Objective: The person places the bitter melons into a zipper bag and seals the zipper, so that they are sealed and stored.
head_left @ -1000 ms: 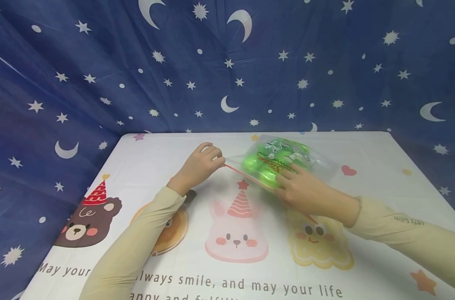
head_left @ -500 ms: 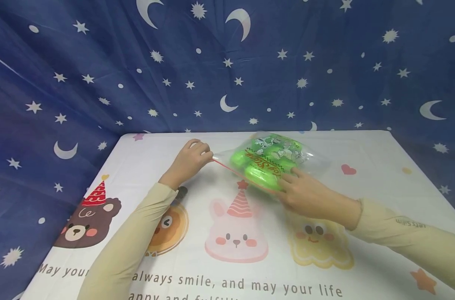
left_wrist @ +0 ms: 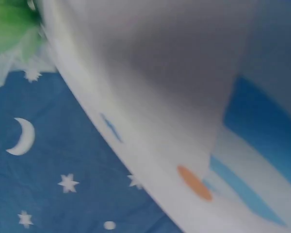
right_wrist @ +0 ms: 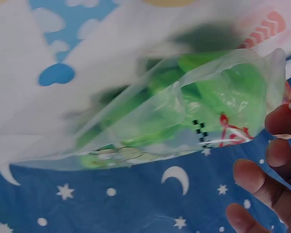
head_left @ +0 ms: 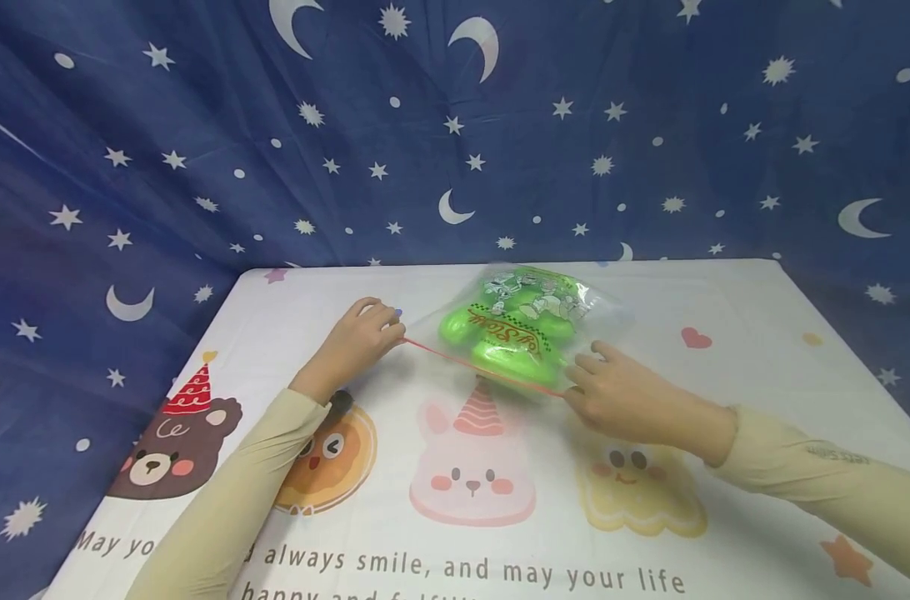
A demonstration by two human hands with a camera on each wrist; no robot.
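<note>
A clear zip bag (head_left: 601, 315) with a red strip along its near edge (head_left: 473, 367) hangs stretched between both hands over the table. Inside lies a shiny, lobed bright green object (head_left: 515, 354), partly covered by the bag's printed lettering and cartoon figures. My left hand (head_left: 359, 340) pinches the strip's left end; a small blue piece (head_left: 398, 312) shows at its fingertips. The strip's right end is pinched by my right hand (head_left: 629, 393). In the right wrist view its other fingers (right_wrist: 250, 175) are spread off the bag. Only a blurred green corner (left_wrist: 12, 29) appears in the left wrist view.
A white tablecloth (head_left: 327, 287) printed with cartoon animals and words covers the table. Behind it and along the left side hangs a dark blue curtain (head_left: 650, 100) with moons and stars.
The left hand has moved left and toward the viewer, drawing the bag and its green contents left. The red strip now runs straighter between the hands. The right hand has barely shifted.
</note>
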